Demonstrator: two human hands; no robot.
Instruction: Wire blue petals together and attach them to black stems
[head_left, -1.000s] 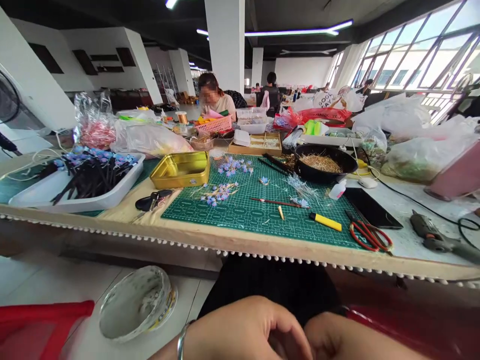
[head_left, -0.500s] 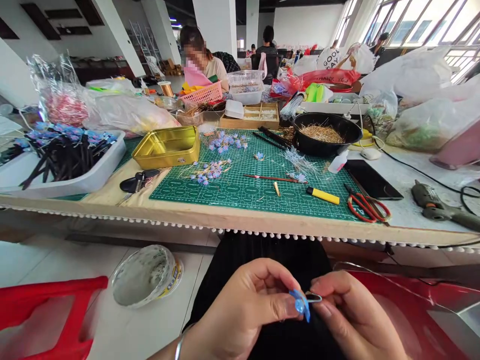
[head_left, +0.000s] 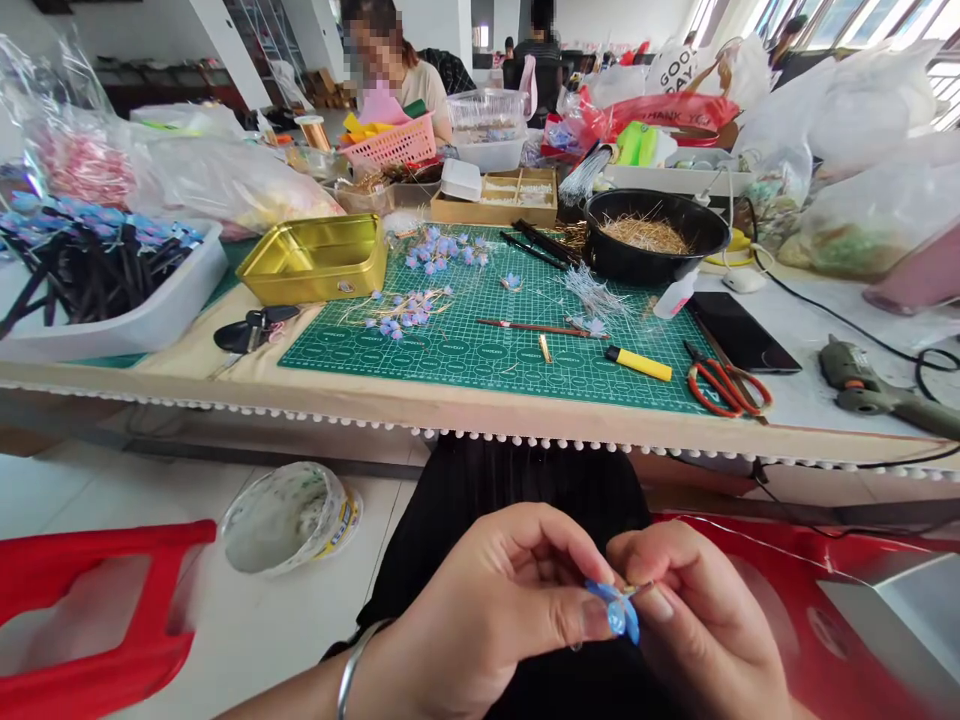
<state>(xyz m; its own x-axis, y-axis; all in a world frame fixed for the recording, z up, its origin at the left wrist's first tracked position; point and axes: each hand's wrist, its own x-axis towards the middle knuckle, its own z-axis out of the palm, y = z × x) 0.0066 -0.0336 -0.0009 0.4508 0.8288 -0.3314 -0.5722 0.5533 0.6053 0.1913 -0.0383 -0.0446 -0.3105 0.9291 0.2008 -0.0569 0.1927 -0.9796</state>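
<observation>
Above my lap, my left hand [head_left: 525,590] pinches a small blue flower [head_left: 619,612] between thumb and fingers. The flower has blue petals and a clear, shiny bead-like middle. My right hand [head_left: 694,600] is closed right beside it, thumb and forefinger pinching a thin wire [head_left: 639,588] at the flower's back. Most of the wire is hidden by the fingers. On the green cutting mat [head_left: 450,375] lie sprigs of blue-violet flowers [head_left: 405,315], a single blue flower [head_left: 511,282], a thin brown stick [head_left: 536,328] and a gold clip [head_left: 544,348].
Along the table stand a gold tin [head_left: 315,265], a black bowl [head_left: 656,250] of gold wires and a white tray [head_left: 161,305] of dark-stemmed blue flowers. Red-handled scissors [head_left: 724,385], a yellow cutter [head_left: 641,364] and a glue gun [head_left: 862,380] lie right. A bucket [head_left: 289,520] stands below. A person sits opposite.
My hands have come closer together, and the wire loop that showed between flower and right fingers is now mostly covered. The camera view has tilted down slightly, and the table sits higher in it.
</observation>
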